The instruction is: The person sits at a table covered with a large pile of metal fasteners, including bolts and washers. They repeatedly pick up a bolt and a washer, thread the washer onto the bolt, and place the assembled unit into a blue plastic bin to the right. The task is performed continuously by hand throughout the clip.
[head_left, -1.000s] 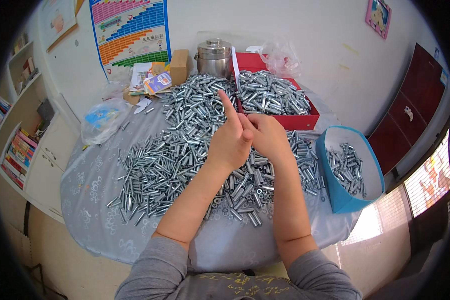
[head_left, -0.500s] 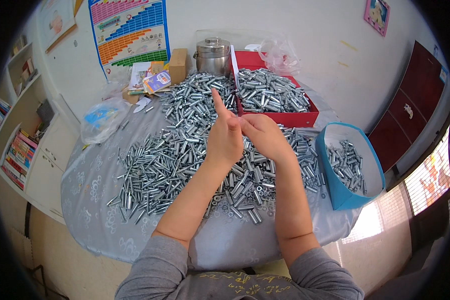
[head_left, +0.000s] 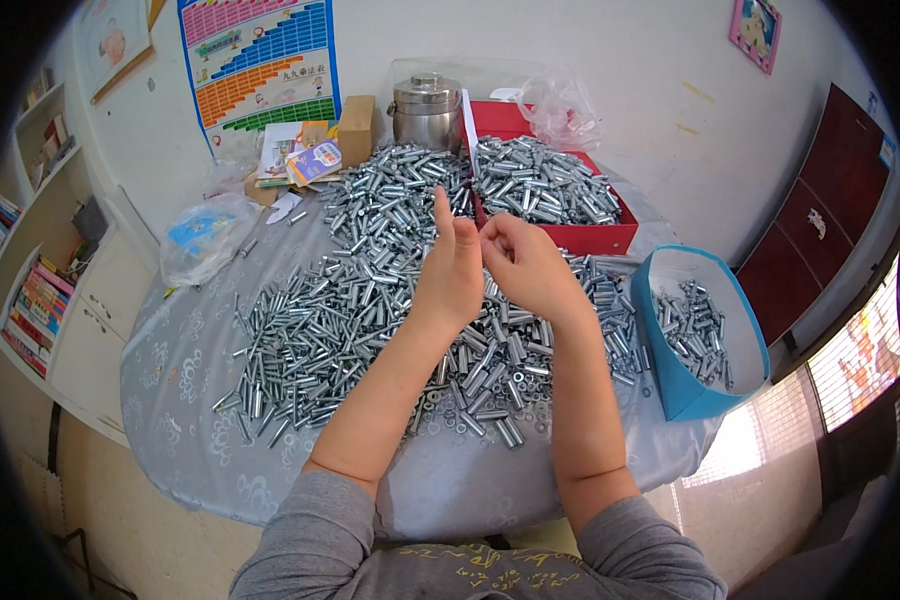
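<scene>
Over the middle of a heap of silvery metal bolts and sleeves [head_left: 310, 340], my two hands meet. My left hand [head_left: 452, 275] has its index finger stretched upward and its thumb raised; its other fingers are hidden behind the palm, and whatever they grip cannot be made out. Close against it on the right, my right hand [head_left: 535, 265] has its fingers curled into a pinch near the left thumb. Anything in that pinch is too small or hidden to name. Small washers and nuts [head_left: 535, 388] lie at the heap's near edge.
Behind stands a red box [head_left: 595, 238] full of the same metal pieces, with a steel canister [head_left: 425, 115] beside it. A blue bin [head_left: 700, 405] at the right holds more. A plastic bag [head_left: 210, 240] and booklets [head_left: 315, 162] lie at the left back on the grey tablecloth [head_left: 200, 440].
My right hand has drawn slightly up and away from the left thumb, its fingers now more curled. My left index fingertip has shifted a little lower and to the right.
</scene>
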### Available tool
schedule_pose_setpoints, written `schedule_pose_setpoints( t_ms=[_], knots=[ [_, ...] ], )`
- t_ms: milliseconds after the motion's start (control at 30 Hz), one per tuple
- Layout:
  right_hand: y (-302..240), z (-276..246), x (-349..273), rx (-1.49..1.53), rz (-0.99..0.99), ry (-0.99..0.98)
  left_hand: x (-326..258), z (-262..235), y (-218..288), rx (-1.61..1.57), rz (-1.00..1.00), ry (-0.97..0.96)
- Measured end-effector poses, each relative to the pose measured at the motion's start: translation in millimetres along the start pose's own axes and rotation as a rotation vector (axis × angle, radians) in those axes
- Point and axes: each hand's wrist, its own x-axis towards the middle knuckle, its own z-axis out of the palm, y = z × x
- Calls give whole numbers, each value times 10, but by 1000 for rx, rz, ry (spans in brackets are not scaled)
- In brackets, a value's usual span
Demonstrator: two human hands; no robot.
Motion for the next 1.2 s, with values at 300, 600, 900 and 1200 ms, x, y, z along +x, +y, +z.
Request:
schedule_pose_setpoints(
  t_ms=[300, 600, 900, 1200],
  knots=[
    [153, -95, -1, 366, 8, -40, -35, -37, 65, 97, -28, -15],
    [146, 57, 49, 277, 63, -38, -9, -10, -21, 102, -28, -16],
    [250, 126, 88, 20, 66, 37, -27, 15, -4, 92, -32, -49],
    [280, 73, 119, 363, 157, -87, -3, 9, -6, 118, -73, -72]
  ],
)
